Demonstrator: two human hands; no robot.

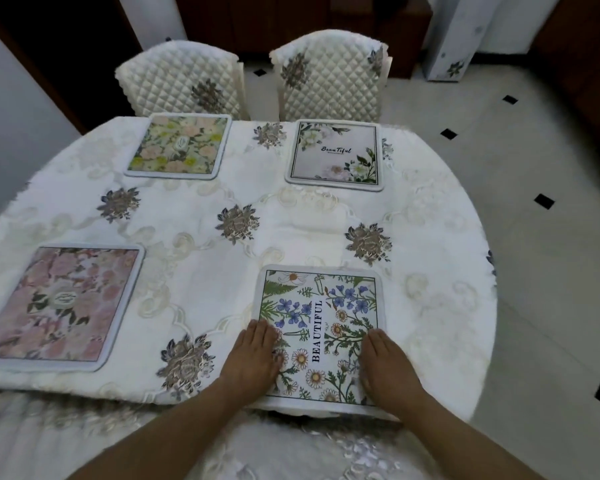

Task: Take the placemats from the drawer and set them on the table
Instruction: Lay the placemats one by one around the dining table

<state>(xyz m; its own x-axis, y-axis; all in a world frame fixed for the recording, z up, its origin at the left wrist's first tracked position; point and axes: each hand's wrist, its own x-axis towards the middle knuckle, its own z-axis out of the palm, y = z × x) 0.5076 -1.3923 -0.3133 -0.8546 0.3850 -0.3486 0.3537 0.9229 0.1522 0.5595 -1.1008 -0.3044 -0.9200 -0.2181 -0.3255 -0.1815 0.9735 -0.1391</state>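
Note:
Several square floral placemats lie flat on the table, which wears a white embroidered cloth. The nearest, a wildflower mat printed "BEAUTIFUL", sits at the front edge. My left hand rests flat on its left side and my right hand rests flat on its right side, fingers together and pointing away from me. A pink rose mat lies at the near left. A green and peach flower mat lies at the far left. A pale "Beautiful" mat lies at the far right.
Two chairs with quilted cream covers, the left chair and the right chair, stand pushed in at the far side. Pale tiled floor with small black diamonds runs along the right. Dark wooden furniture lines the back wall.

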